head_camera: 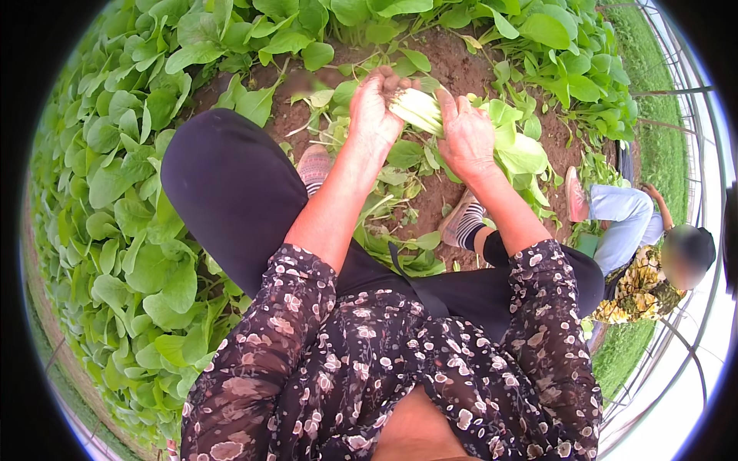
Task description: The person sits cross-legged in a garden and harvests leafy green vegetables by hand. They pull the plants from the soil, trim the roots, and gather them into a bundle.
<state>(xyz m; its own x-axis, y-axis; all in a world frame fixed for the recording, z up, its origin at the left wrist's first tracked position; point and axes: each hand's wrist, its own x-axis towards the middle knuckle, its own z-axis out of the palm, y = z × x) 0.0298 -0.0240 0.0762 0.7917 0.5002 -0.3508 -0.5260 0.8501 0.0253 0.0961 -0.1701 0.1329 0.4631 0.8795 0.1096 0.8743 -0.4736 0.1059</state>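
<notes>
Between my two hands lies a bunch of leafy greens (420, 111), its pale stems side by side and its green leaves hanging to the right. My left hand (373, 104) is closed around the root end of the stems, with soil on its fingertips. Across the stems nearer the leaves, my right hand (468, 135) grips the bunch, thumb and fingers partly hidden behind it. Loose leaves (398, 178) and plucked stalks lie on the brown soil (429, 199) below, between my feet.
Dense leafy plants (132, 230) grow on the left, with more plants (553, 34) ahead and to the right. My bent knees (230, 178) flank the work. A co-worker (628, 248) sits at the right, near curved greenhouse poles (692, 357) and grass (663, 127).
</notes>
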